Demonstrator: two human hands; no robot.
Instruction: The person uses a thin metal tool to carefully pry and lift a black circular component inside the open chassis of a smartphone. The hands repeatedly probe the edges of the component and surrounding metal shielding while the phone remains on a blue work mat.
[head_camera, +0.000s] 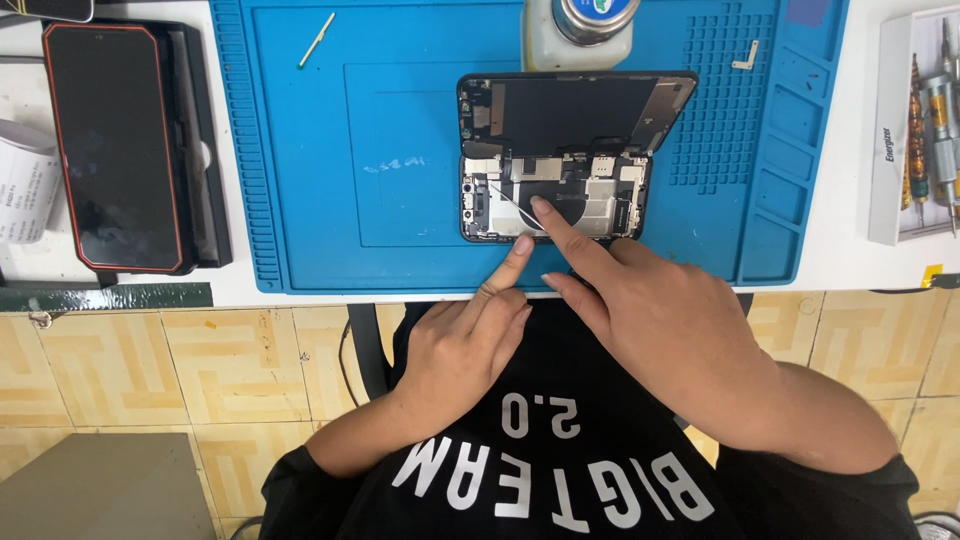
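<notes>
Head view: opened phone (555, 195) lay on blue mat (300, 150) near table front edge, screen panel (575, 110) hinged toward far edge. Right hand (660, 320): index fingertip pressed on phone internals, nothing gripped. Left hand (465, 345): index finger touched phone's front edge, remaining fingers curled, holding nothing. Red-rimmed phone (115, 145) lay near left edge.

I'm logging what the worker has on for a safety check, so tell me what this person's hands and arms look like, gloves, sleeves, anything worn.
Both the left hand and the right hand are bare: no gloves, and no rings or watch that the view shows. The forearms are uncovered. The person wears a black top with large white printed lettering, its dark sleeves ending at about the elbows. No wrist strap is visible.
</notes>
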